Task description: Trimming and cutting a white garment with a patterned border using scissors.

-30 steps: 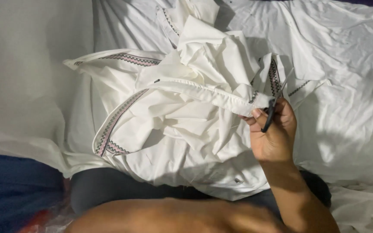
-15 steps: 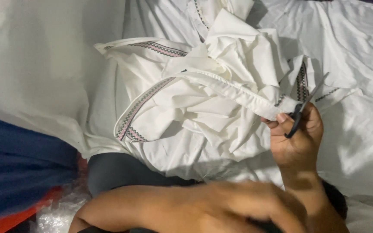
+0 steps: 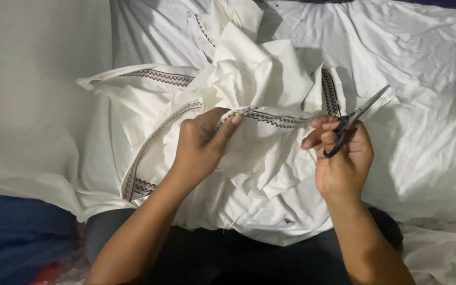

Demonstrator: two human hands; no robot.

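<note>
At frame centre, our left hand point(image 3: 201, 145) pinches the white garment's embroidered trim point(image 3: 270, 118); our right hand point(image 3: 341, 158) grips small black scissors point(image 3: 352, 122).

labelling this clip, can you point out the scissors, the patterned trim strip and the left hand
scissors point(image 3: 355, 117), head view, on the dark blades near the pivot
patterned trim strip point(image 3: 278, 119), head view, on the stretch between the two hands
left hand point(image 3: 201, 145), head view, on the back of the hand

Both forearms are bare, with no sleeves; dark trousers.
</note>
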